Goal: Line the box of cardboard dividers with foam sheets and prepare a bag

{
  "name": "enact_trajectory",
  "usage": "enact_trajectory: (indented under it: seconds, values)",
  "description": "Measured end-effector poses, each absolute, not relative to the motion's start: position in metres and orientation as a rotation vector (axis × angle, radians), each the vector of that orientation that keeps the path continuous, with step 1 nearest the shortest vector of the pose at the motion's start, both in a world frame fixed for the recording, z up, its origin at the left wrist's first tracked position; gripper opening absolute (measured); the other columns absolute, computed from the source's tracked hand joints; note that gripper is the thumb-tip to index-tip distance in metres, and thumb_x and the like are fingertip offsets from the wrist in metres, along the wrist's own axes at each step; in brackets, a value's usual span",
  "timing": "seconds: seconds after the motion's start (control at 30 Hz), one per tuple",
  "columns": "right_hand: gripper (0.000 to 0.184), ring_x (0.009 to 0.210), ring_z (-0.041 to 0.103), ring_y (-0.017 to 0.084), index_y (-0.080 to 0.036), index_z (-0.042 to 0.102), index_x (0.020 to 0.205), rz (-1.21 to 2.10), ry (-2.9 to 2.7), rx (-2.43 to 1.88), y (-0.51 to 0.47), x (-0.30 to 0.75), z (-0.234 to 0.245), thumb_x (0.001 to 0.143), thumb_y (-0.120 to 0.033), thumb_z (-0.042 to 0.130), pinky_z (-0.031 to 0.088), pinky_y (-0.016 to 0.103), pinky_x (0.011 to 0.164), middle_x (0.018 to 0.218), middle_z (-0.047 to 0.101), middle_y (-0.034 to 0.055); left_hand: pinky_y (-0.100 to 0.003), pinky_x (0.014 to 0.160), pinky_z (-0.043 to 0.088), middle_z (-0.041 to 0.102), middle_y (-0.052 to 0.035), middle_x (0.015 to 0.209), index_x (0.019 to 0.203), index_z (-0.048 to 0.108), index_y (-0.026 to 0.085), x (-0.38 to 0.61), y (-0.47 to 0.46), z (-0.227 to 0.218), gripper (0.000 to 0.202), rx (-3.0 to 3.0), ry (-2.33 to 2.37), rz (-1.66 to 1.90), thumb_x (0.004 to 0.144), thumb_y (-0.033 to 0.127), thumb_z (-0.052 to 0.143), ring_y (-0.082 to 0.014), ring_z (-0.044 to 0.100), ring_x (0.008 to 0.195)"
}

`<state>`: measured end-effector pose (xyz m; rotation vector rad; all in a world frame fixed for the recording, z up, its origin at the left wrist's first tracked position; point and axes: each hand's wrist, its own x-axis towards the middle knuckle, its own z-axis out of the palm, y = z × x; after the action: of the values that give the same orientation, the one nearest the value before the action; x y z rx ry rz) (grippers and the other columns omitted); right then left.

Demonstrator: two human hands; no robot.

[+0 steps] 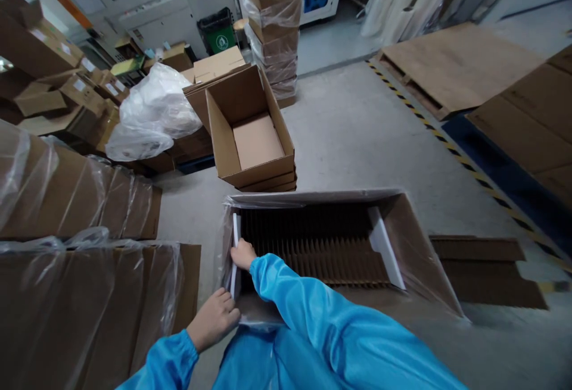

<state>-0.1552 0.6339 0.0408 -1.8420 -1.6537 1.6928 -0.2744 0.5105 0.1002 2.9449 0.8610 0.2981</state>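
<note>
A large cardboard box point(415, 241) wrapped in clear plastic film lies in front of me, filled with upright corrugated cardboard sheets point(322, 247). A white strip point(235, 241) stands along its left inner edge and another white strip point(385, 247) leans at the right. My right hand point(242, 255), in a blue sleeve, reaches across and grips the left white strip. My left hand point(213, 318) holds the lower end of the same strip at the box's near left corner.
An open empty carton point(250, 134) stands on flat cartons behind the box. Film-wrapped cardboard stacks point(80, 295) fill the left. A white plastic bag point(152, 110) lies at the back left. Flat cardboard point(487, 265) and pallets point(456, 62) lie right, behind a yellow-black floor stripe point(447, 143).
</note>
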Motion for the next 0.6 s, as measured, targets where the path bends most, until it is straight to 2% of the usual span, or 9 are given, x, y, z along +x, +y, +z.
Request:
enact_trajectory:
  seconds: [0.1, 0.23, 0.47, 0.6]
  values:
    - [0.036, 0.114, 0.062, 0.033, -0.009, 0.060, 0.115, 1.694, -1.622, -1.886, 0.635, -0.158, 0.046, 0.083, -0.024, 0.053, 0.050, 0.039, 0.094, 0.121, 0.064, 0.0229, -0.034, 0.064, 0.022, 0.046, -0.0028, 0.061, 0.063, 0.044, 0.016, -0.273, 0.511, 0.101, 0.035, 2.970, 0.850, 0.342, 0.097, 0.014, 0.036, -0.0173, 0.035, 0.061]
    - [0.033, 0.112, 0.064, 0.031, -0.009, 0.059, 0.114, 1.624, -1.543, -1.928, 0.622, -0.156, 0.052, 0.086, -0.021, 0.047, 0.050, 0.037, 0.093, 0.116, 0.066, 0.0217, -0.034, 0.062, 0.021, 0.045, -0.0027, 0.059, 0.062, 0.043, 0.017, -0.274, 0.511, 0.094, 0.034, 3.002, 0.882, 0.390, 0.093, 0.007, 0.034, -0.0173, 0.033, 0.060]
    - [0.030, 0.108, 0.065, 0.029, -0.010, 0.054, 0.114, 1.510, -1.523, -1.934, 0.608, -0.154, 0.044, 0.087, -0.017, 0.041, 0.049, 0.036, 0.092, 0.111, 0.068, 0.0206, -0.033, 0.065, 0.026, 0.044, -0.0016, 0.058, 0.061, 0.045, 0.016, -0.271, 0.508, 0.095, 0.033, 2.989, 0.941, 0.487, 0.094, 0.015, 0.045, -0.0165, 0.034, 0.060]
    - [0.029, 0.101, 0.067, 0.029, -0.014, 0.055, 0.112, 1.477, -1.689, -1.805, 0.608, -0.165, 0.039, 0.087, -0.018, 0.042, 0.050, 0.035, 0.085, 0.107, 0.070, 0.0176, -0.034, 0.067, 0.027, 0.043, -0.0016, 0.056, 0.060, 0.044, 0.016, -0.268, 0.501, 0.093, 0.038, 2.967, 0.956, 0.531, 0.097, 0.014, 0.035, -0.0159, 0.033, 0.058]
